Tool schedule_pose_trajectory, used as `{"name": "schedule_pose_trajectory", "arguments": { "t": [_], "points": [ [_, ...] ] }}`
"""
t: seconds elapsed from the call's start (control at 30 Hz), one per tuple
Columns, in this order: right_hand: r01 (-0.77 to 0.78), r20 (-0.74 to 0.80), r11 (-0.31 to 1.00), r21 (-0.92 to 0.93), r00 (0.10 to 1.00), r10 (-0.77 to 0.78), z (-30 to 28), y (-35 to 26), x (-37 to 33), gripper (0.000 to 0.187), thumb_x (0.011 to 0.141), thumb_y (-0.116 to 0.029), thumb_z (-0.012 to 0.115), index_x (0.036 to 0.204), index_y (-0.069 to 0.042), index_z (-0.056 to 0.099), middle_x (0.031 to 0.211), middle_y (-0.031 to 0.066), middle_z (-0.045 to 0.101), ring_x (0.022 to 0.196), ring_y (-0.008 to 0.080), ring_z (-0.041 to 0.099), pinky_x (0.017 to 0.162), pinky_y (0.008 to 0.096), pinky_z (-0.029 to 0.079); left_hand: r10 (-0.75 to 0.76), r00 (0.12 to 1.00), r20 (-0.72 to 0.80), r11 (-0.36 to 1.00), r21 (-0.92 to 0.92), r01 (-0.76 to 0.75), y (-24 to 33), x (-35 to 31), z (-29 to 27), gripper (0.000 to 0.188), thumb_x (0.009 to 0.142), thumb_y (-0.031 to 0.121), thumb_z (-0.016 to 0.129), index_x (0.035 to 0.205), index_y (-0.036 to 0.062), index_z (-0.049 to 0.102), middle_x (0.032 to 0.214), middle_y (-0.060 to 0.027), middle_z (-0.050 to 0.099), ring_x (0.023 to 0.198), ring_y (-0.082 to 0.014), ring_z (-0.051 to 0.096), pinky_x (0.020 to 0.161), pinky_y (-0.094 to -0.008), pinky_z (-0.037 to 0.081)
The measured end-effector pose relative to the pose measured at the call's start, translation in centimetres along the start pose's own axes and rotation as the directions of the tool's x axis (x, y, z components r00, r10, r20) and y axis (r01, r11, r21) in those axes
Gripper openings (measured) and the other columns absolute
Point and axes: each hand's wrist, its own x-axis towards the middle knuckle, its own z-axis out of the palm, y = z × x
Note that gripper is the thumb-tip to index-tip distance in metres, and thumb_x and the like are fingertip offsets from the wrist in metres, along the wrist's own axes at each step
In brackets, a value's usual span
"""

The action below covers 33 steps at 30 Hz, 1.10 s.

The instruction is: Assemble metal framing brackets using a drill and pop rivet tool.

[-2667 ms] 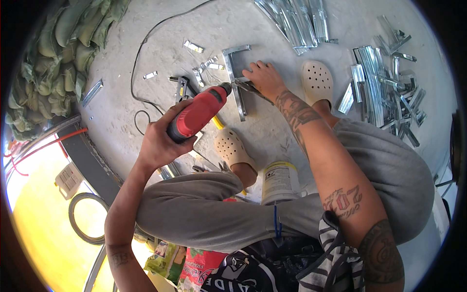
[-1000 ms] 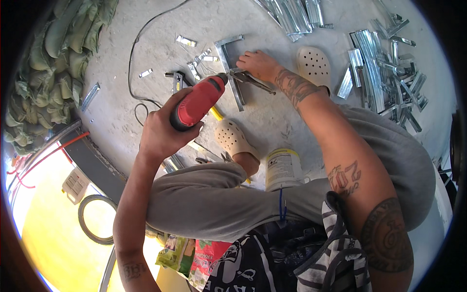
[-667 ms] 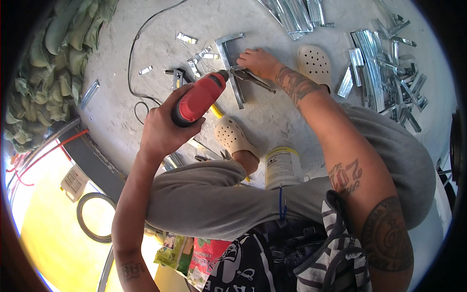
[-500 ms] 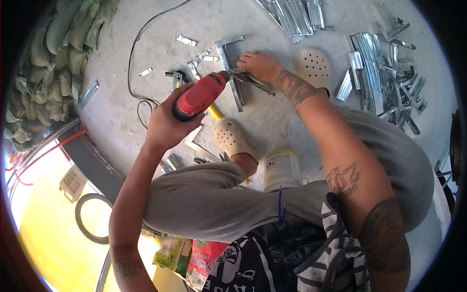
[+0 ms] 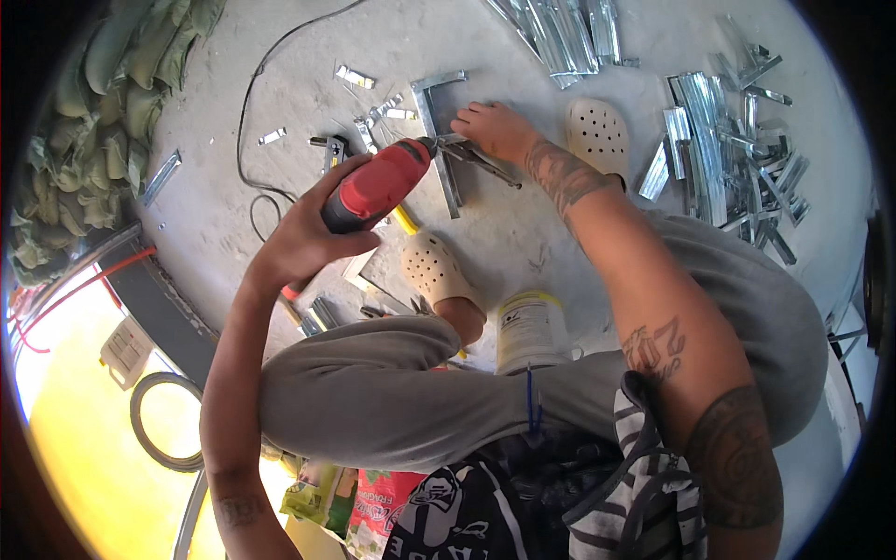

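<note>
Apparently mid-fastening, the left hand (image 5: 299, 245) grips the red power drill (image 5: 375, 185) with its tip at the L-shaped grey metal bracket (image 5: 437, 126) on the concrete floor (image 5: 523, 233), pinned by the right hand's (image 5: 493, 131) flattened fingers, while a heap of loose metal strips (image 5: 723, 140) far right seems unworked.

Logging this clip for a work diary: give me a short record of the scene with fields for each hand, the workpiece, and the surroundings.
left hand: left hand grips a red power drill, tip at the bracket
right hand: right hand presses down on the metal angle bracket
workpiece: bracket lies flat on the concrete floor
surroundings: pile of metal channel offcuts at right, cream clogs on both feet, sandbags at left
</note>
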Motion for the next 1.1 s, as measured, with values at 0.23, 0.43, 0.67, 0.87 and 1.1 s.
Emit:
{"name": "schedule_pose_trajectory", "arguments": {
  "t": [0.23, 0.43, 0.67, 0.87, 1.1],
  "points": [
    [-0.016, -0.014, 1.0, 0.01, 1.0, 0.016, -0.3, -1.1, 0.7, 0.014, 0.086, -0.009, 0.053, 0.098, -0.014, 0.056, 0.104, 0.0011, 0.057, 0.107, 0.0202, 0.057, 0.087, 0.0392, 0.048, -0.092, 0.984, 0.152, 0.966, -0.226, 0.125, 1.5, -2.6, -2.1, 0.095, 0.064, 0.008, 0.074, 0.15, 0.0108, 0.034, 0.127, -0.0095, 0.057, 0.109, -0.0199, 0.056, 0.098, -0.0313, 0.043],
    [-0.007, -0.075, 1.0, 0.029, 0.997, 0.009, 0.6, 0.0, -0.1, 0.02, 0.084, -0.008, 0.053, 0.103, -0.014, 0.057, 0.104, 0.0036, 0.057, 0.107, 0.0224, 0.057, 0.087, 0.0418, 0.048, -0.001, 1.0, -0.024, 0.996, -0.089, -0.001, -3.4, -8.9, -4.1, 0.092, 0.062, 0.005, 0.071, 0.148, 0.0099, 0.04, 0.131, -0.0102, 0.056, 0.116, -0.0204, 0.054, 0.105, -0.0315, 0.039],
    [-0.201, -0.025, 0.971, -0.131, 0.98, 0.199, -2.4, 2.2, -0.4, 0.029, 0.084, -0.007, 0.055, 0.111, -0.014, 0.059, 0.109, 0.0076, 0.057, 0.109, 0.0259, 0.056, 0.087, 0.041, 0.045, 0.03, 0.839, -0.543, 0.704, 0.607, 0.368, -20.1, -10.3, 1.8, 0.104, 0.06, 0.004, 0.08, 0.145, 0.0464, 0.039, 0.117, -0.0128, 0.054, 0.096, -0.034, 0.063, 0.086, -0.0458, 0.052],
    [-0.334, -0.265, 0.938, 0.095, 0.899, 0.347, -3.3, -3.7, -4.0, 0.027, 0.081, -0.013, 0.064, 0.107, -0.01, 0.059, 0.105, 0.0127, 0.057, 0.107, 0.0333, 0.055, 0.087, 0.0445, 0.046, 0.055, 0.678, -0.733, 0.676, 0.528, 0.515, -32.7, -10.2, 3.6, 0.099, 0.067, 0.007, 0.077, 0.148, 0.0459, 0.034, 0.119, -0.0159, 0.054, 0.101, -0.0351, 0.061, 0.084, -0.0472, 0.05],
    [-0.752, 0.233, 0.659, 0.023, 0.645, 0.728, 2.1, -8.4, -19.5, 0.016, 0.08, -0.022, 0.071, 0.085, -0.006, 0.07, 0.077, 0.0156, 0.068, 0.074, 0.0341, 0.066, 0.071, 0.044, 0.052, 0.132, 0.599, -0.79, 0.785, 0.452, 0.423, -36.7, -4.3, 7.2, 0.098, 0.069, 0.008, 0.077, 0.149, 0.045, 0.032, 0.125, -0.0168, 0.053, 0.11, -0.0349, 0.058, 0.088, -0.0478, 0.049]
  ]
}}
